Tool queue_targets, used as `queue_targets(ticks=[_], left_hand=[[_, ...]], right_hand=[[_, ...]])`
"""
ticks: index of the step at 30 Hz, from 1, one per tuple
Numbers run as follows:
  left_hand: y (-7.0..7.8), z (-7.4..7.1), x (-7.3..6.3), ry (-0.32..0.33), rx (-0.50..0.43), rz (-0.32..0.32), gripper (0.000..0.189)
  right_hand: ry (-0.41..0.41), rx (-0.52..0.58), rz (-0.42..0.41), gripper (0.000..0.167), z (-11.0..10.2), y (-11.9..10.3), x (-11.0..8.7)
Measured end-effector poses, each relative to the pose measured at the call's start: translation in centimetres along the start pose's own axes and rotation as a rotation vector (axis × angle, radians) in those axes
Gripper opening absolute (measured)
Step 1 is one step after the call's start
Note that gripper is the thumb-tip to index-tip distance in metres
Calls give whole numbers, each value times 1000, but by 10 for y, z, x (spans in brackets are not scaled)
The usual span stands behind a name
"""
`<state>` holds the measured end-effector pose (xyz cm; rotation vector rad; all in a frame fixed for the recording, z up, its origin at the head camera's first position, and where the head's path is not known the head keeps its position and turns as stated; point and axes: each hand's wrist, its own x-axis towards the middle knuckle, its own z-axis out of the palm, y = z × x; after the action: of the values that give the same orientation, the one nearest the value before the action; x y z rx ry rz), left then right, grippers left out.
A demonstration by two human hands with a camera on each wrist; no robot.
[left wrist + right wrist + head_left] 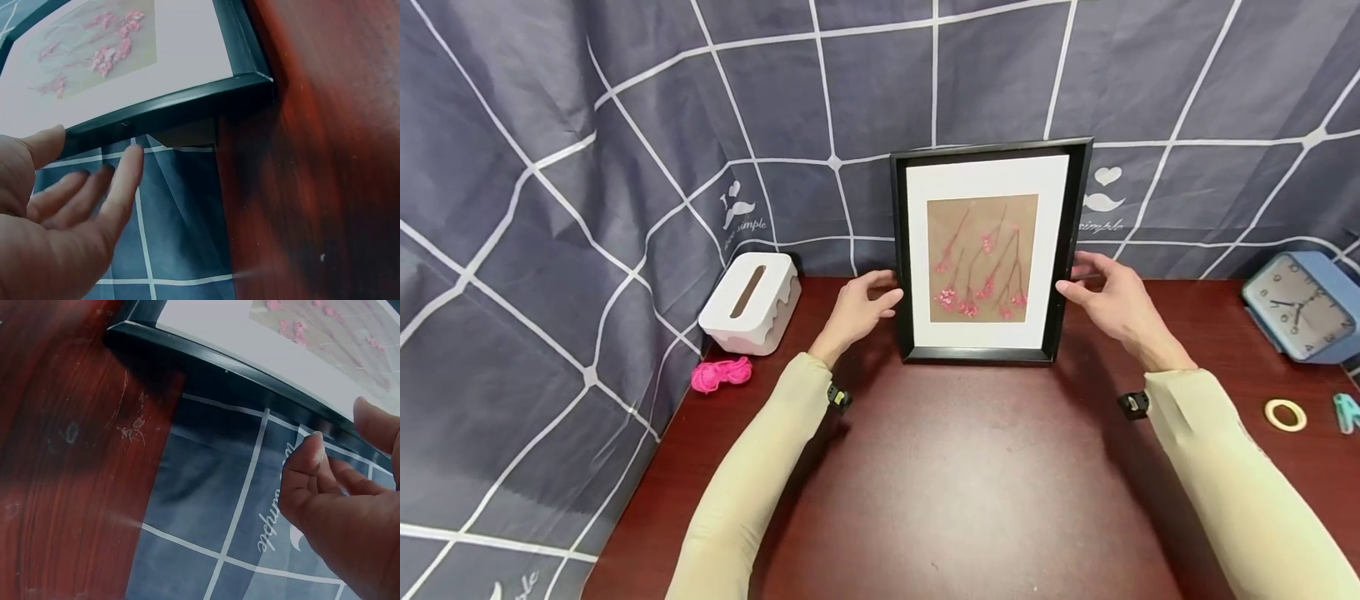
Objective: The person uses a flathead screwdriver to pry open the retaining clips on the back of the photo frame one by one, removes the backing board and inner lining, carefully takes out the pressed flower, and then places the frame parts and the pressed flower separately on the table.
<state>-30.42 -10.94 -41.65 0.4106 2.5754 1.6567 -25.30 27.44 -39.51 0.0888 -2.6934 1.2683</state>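
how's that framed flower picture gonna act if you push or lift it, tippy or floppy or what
The framed flower picture may tip if pushed near its top, since it stands tall on a narrow lower edge. It should stay stiff when lifted, judging by its straight black border. That border's smooth sheen suggests it could be a bit slippery.

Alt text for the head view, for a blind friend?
A framed flower picture stands on a reddish table, a person's left hand and right hand at its sides; a white box sits left, a blue clock right.
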Motion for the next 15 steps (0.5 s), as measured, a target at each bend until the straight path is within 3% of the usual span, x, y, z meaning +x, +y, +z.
queue_targets(ticks=[5, 9, 15], left_hand=[[3, 2, 6, -13, 43, 5, 52], [7, 5, 8, 10, 87, 45, 48], [10, 7, 7, 50, 98, 75, 40]], right_hand=[[-9, -14, -26, 47, 6, 0, 5], [69, -57, -70, 33, 9, 1, 6], [159, -68, -94, 31, 14, 3, 4]])
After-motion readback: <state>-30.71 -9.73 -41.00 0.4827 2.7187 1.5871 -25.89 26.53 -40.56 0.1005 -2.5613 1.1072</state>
